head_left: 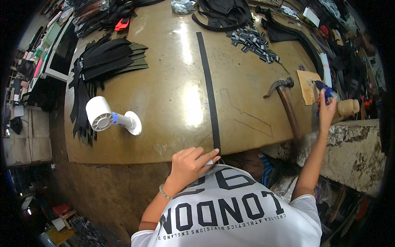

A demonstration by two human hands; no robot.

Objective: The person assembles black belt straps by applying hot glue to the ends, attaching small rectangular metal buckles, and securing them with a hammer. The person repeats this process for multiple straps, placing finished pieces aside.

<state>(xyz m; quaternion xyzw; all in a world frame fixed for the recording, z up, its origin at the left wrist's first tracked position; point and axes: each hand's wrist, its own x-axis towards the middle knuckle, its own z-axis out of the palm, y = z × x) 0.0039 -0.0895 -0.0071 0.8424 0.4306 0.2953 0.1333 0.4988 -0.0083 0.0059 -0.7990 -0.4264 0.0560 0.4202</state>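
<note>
A long black webbing strap (209,86) runs from the table's far middle to its near edge. My left hand (191,164) is closed at the strap's near end, thumb and forefinger on it. A small white piece (209,162) shows under those fingers. At the far right my right hand (328,108) is closed round what looks like a blue glue gun (328,91). Its tip is over a stained brown cardboard piece (306,88). My fingers partly hide the glue gun's handle. A wooden-handled hammer (289,105) lies left of the cardboard.
A white portable fan (98,113) lies on the left, beside stacked black straps (103,61). Small black-and-white labels (253,43) are heaped at the far right. More black straps (224,14) lie behind them. A tan tape roll (348,108) sits by my right hand.
</note>
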